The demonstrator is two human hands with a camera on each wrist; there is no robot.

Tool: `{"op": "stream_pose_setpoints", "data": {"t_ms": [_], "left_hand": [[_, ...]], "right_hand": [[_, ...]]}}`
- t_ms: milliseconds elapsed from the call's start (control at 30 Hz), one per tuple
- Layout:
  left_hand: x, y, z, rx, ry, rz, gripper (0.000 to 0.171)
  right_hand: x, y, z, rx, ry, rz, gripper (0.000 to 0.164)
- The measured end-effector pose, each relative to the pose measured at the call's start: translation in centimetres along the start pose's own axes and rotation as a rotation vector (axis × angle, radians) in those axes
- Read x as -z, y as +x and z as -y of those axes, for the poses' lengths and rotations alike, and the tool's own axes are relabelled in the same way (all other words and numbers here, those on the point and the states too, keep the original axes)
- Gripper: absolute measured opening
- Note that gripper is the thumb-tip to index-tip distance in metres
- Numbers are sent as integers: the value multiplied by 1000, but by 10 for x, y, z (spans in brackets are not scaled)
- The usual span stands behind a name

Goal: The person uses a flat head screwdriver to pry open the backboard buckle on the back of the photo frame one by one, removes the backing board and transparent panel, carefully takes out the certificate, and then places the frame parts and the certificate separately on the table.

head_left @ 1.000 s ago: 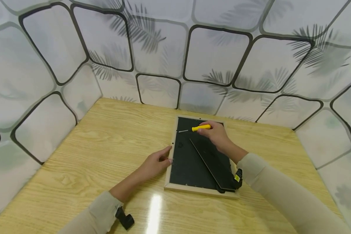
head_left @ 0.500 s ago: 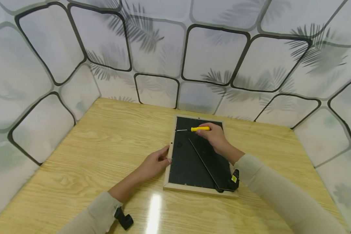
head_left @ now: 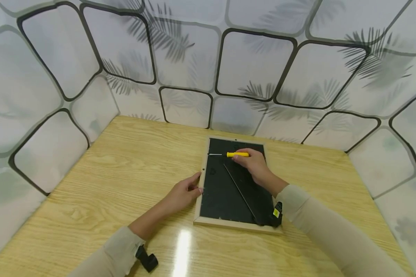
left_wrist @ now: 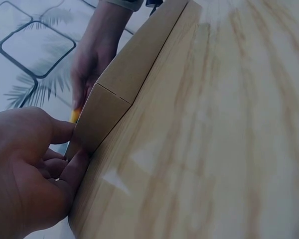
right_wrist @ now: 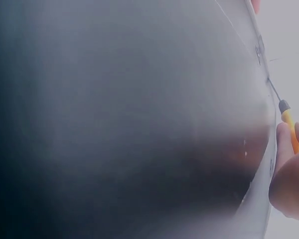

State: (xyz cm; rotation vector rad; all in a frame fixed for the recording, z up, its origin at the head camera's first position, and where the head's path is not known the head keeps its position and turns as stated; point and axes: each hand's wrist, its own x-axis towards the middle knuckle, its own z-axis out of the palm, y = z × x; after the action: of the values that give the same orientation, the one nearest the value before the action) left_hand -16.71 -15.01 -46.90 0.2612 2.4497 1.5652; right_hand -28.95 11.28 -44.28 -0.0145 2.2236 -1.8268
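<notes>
I pinch the screwdriver (head_left: 238, 154) in my right hand (head_left: 256, 165), its tip at the left rim of the frame (head_left: 235, 226), which lies on the table (head_left: 90, 184). Only the left wrist view shows my left hand (left_wrist: 30, 169) gripping that edge, fingers bent against its outer side. A dark blur hides the backing (head_left: 222, 200) from my right wrist; overhead, the flap (head_left: 254, 196) slants across it.

Leaf-print walls (head_left: 256, 65), wood-grain table (head_left: 124, 161), bright glare (head_left: 182, 250)
</notes>
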Motion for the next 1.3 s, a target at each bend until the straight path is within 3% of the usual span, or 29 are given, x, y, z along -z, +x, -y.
{"op": "stream_pose_setpoints", "data": {"t_ms": [967, 1300], "left_hand": [[3, 0, -2, 9, 7, 4, 61], [3, 0, -1, 5, 4, 14, 61]], "right_hand": [[-9, 4, -12, 4, 67, -13, 36], [-8, 3, -2, 15, 122, 47, 43]]}}
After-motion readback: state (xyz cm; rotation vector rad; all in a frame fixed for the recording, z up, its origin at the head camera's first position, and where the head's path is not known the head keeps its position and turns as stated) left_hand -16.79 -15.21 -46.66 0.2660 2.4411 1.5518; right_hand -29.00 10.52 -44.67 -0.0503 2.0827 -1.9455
